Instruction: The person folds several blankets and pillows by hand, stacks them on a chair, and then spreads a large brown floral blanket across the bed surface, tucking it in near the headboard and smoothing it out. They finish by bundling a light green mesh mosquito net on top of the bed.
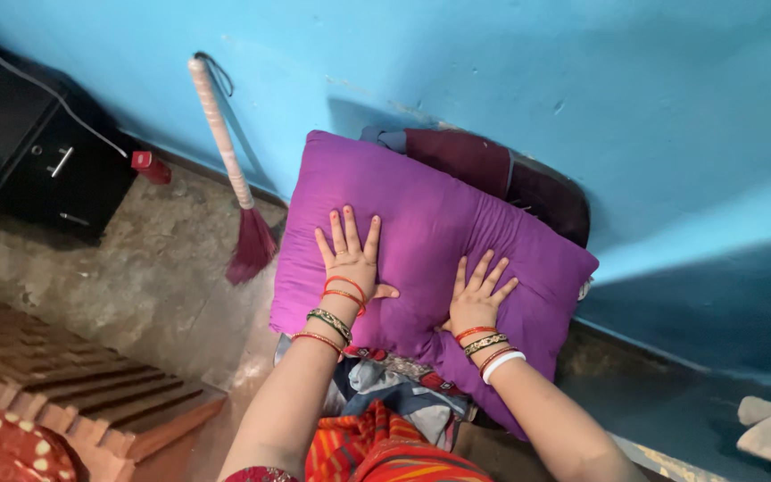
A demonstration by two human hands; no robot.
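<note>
Pillow [439, 232], frame centre, lies atop a cloth pile [394, 384]. Left hand [348, 259] and right hand [476, 299] press flat on it, fingers spread, gripping nothing. Placement looks done; smoothing remains.

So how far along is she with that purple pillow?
Done: the pillow lies on a pile of folded cloth by the blue wall. In hand: left hand and right hand press flat on it. Left: its surface is creased.
</note>
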